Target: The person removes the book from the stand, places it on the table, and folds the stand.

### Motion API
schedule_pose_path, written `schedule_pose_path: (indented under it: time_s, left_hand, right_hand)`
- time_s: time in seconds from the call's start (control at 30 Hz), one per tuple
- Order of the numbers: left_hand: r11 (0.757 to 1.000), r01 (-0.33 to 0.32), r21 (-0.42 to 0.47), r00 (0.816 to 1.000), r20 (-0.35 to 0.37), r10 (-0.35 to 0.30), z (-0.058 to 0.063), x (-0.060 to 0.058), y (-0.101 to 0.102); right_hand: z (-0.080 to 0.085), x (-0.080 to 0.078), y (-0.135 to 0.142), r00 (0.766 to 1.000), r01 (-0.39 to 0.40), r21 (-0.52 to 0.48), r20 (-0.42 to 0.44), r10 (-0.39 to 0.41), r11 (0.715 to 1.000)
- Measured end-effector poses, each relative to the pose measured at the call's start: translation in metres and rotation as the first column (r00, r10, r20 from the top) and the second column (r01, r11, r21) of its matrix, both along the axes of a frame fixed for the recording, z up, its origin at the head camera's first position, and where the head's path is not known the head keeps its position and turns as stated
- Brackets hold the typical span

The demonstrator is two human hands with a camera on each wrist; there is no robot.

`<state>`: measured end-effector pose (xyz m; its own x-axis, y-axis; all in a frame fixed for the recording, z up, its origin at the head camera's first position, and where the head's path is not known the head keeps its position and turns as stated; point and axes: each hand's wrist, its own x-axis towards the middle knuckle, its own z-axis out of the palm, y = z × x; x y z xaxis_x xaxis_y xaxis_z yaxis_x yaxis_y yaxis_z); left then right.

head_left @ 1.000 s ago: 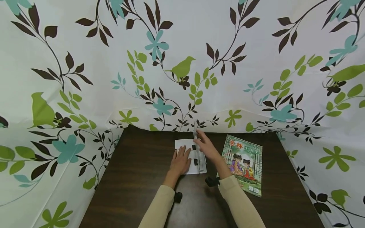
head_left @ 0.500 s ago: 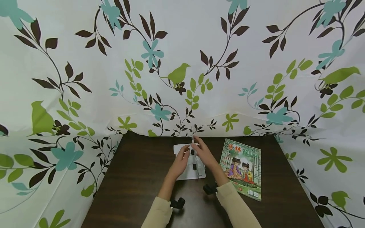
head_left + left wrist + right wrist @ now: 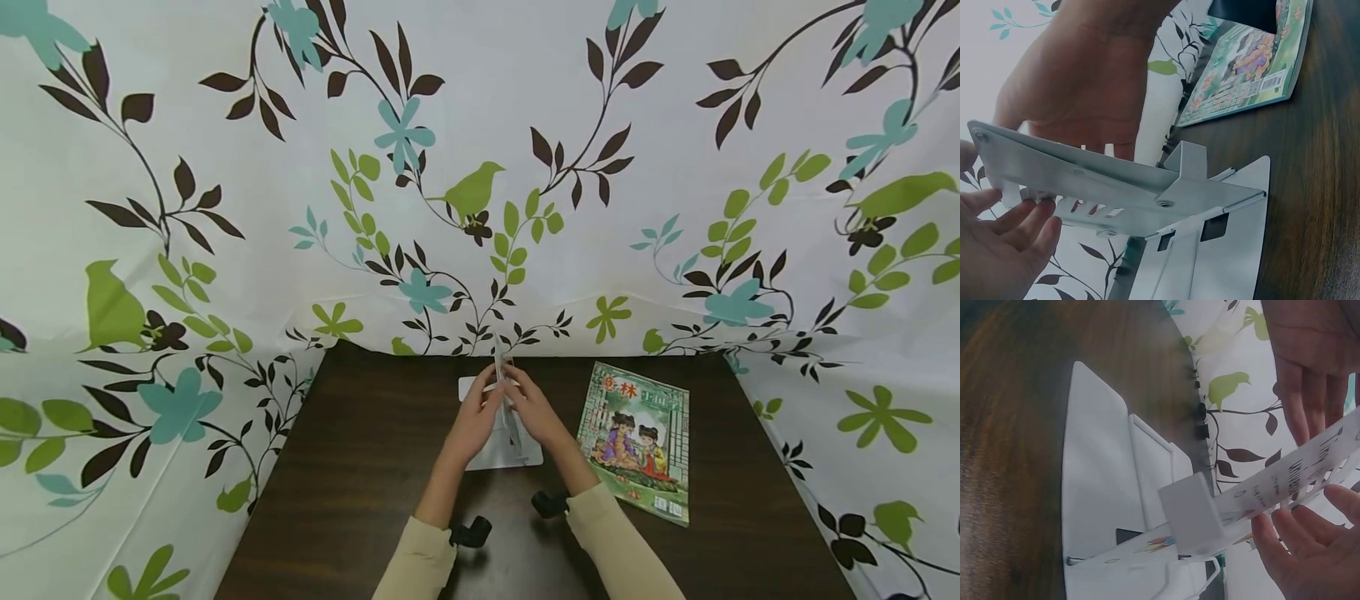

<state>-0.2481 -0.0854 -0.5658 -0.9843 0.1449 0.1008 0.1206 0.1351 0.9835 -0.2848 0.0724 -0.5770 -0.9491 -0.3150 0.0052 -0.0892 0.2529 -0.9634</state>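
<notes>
A white folding book stand lies on the table; its flat base [image 3: 486,457] shows below the hands, and its panel [image 3: 498,360] stands on edge above it. My left hand [image 3: 469,423] and right hand [image 3: 537,413] hold this panel from opposite sides near its far end. In the left wrist view, the left fingertips [image 3: 1047,215] touch the slotted part of the panel. Printed lettering and a coloured picture mark the panel face [image 3: 1260,494] in the right wrist view, where a white lip [image 3: 1192,515] juts out. Dark pads [image 3: 1215,226] sit on the base.
To the right lies a green illustrated magazine [image 3: 636,442] on the dark wooden table [image 3: 360,467]. Patterned cloth [image 3: 585,267] with birds and leaves hangs behind the table. Black wrist cameras [image 3: 472,532] stick out from the sleeves.
My left hand has lifted off the base and moved up to the panel. The panel leans slightly further left, and the right hand has stayed on it.
</notes>
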Motion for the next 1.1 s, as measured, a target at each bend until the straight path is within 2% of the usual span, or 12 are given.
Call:
schedule_pose_path:
  time_s: [0.27,0.4,0.6,0.7,0.83,1.03,1.1]
  left_hand:
    - [0.999,-0.025,0.023,0.999,0.026,0.024,0.003,0.003,-0.006]
    - [0.999,-0.044,-0.030,0.999,0.015,0.044,0.005,0.005,-0.013]
    - [0.988,-0.106,-0.108,0.994,0.001,0.107,0.003,0.008,-0.028]
    - [0.970,-0.152,-0.188,0.988,-0.024,0.150,-0.001,0.010,-0.037]
    - [0.923,-0.228,-0.309,0.974,-0.077,0.215,-0.009,0.010,-0.049]
    - [0.891,-0.281,-0.358,0.960,-0.092,0.266,-0.029,0.010,-0.067]
    - [0.886,-0.294,-0.359,0.955,-0.085,0.282,-0.036,0.011,-0.071]
  right_hand:
    - [-0.012,0.004,0.002,1.000,-0.006,0.084,-0.011,0.007,0.996]
    - [-0.019,0.009,0.003,1.000,-0.005,0.139,-0.024,0.008,0.990]
    - [-0.023,0.014,0.001,0.994,-0.077,0.199,-0.065,0.091,0.977]
    - [-0.027,0.015,-0.002,0.989,-0.107,0.217,-0.078,0.126,0.970]
    - [-0.034,0.016,-0.009,0.979,-0.134,0.284,-0.108,0.170,0.949]
    - [-0.039,0.020,-0.021,0.962,-0.168,0.402,-0.133,0.239,0.900]
    - [-0.040,0.022,-0.025,0.957,-0.169,0.417,-0.146,0.250,0.893]
